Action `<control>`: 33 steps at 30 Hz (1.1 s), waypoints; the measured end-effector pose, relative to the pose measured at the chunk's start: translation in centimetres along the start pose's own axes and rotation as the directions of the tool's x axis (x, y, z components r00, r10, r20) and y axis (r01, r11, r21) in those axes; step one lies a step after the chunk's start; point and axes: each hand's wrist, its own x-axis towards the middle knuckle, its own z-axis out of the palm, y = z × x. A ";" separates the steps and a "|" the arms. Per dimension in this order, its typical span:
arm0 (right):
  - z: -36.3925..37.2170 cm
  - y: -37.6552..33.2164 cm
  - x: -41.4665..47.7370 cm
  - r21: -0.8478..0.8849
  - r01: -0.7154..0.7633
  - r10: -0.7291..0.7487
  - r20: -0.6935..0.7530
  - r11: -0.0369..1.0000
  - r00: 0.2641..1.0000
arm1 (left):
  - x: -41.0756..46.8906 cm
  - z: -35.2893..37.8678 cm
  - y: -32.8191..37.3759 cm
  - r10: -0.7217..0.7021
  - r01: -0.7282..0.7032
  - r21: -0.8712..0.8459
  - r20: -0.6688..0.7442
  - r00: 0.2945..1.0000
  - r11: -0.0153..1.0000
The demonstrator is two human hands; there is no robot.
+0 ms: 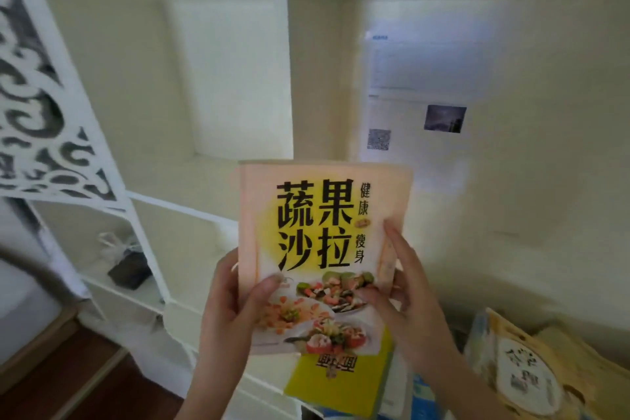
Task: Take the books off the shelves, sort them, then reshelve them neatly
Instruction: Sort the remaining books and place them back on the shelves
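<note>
Salad cookbook (320, 249) held upright, cover toward the viewer, before the front edge of the white shelf unit (177, 208). Left hand (228, 303) grips its lower left edge, thumb across the cover; right hand (405, 300) pinches the lower right edge. A yellow-green book (341, 382) and a book pile (531, 368) lie below, their support unclear. Step, as judged: sorting. The next move calls for choosing a compartment and standing the book upright, spine outward.

A: You're hiding most of the yellow-green book (354, 385) behind the salad book (320, 249), its title half showing.
B: Your left hand (228, 307) fingers are sitting behind the cover, unseen. Wall sheet (419, 78) is blurring, text unreadable; book pile (531, 372) is running off-frame.
</note>
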 end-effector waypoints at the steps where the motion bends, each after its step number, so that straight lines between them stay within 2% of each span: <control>1: 2.1 -0.3 1.1 0.020 0.013 -0.013 0.032 1.000 0.999 | 0.7 -1.9 0.2 0.014 -0.014 0.011 -0.042 0.999 1.000; 6: 11.4 -2.0 7.2 0.160 0.066 -0.090 0.145 0.985 0.985 | 5.1 -10.1 0.3 0.070 -0.056 0.067 -0.216 0.974 0.996; 10: 16.8 -1.5 13.7 0.239 0.061 -0.106 0.178 0.969 0.978 | 10.6 -13.7 -0.5 0.098 -0.063 0.123 -0.302 0.948 0.990; 13: 19.8 -0.6 18.8 0.235 0.050 -0.081 0.122 0.971 0.989 | 15.5 -14.3 -1.3 0.116 -0.080 0.121 -0.335 0.935 0.989; 16: 21.7 1.6 23.5 0.253 -0.043 0.046 -0.004 0.966 0.999 | 20.1 -14.0 -2.4 0.136 -0.095 0.123 -0.385 0.913 0.988; 17: 22.3 2.7 24.7 0.230 -0.099 0.105 -0.014 0.968 0.994 | 21.4 -13.9 -2.8 0.136 -0.094 0.121 -0.405 0.904 0.988; 19: 23.5 4.7 26.0 0.101 -0.203 0.198 0.056 0.974 0.979 | 23.5 -13.6 -3.9 0.128 -0.090 0.109 -0.435 0.891 0.990; 21: 24.6 6.2 26.3 -0.058 -0.230 0.236 0.125 0.971 0.964 | 25.3 -13.5 -4.8 0.130 -0.083 0.118 -0.466 0.875 0.989; 22: 25.0 6.7 26.7 -0.141 -0.223 0.239 0.116 0.965 0.964 | 26.1 -13.6 -5.1 0.132 -0.078 0.130 -0.486 0.864 0.988; 24: 25.3 7.0 27.5 -0.405 -0.184 0.243 0.101 0.896 0.965 | 27.4 -13.8 -5.5 0.147 -0.080 0.149 -0.521 0.841 0.986; 26: 25.7 6.6 28.0 -0.625 -0.152 0.283 0.116 0.766 0.952 | 28.6 -13.7 -5.6 0.170 -0.099 0.158 -0.542 0.823 0.982; 27: 26.0 6.6 28.2 -0.661 -0.134 0.292 0.134 0.738 0.947 | 29.0 -13.6 -5.6 0.181 -0.107 0.164 -0.551 0.815 0.981; 31: 27.7 5.9 29.0 -0.640 -0.070 0.295 0.252 0.765 0.922 | 30.7 -13.0 -6.2 0.204 -0.085 0.222 -0.595 0.777 0.971; 33: 28.8 5.7 29.6 -0.673 0.008 0.279 0.317 0.739 0.906 | 31.4 -13.0 -6.9 0.248 -0.095 0.280 -0.582 0.775 0.955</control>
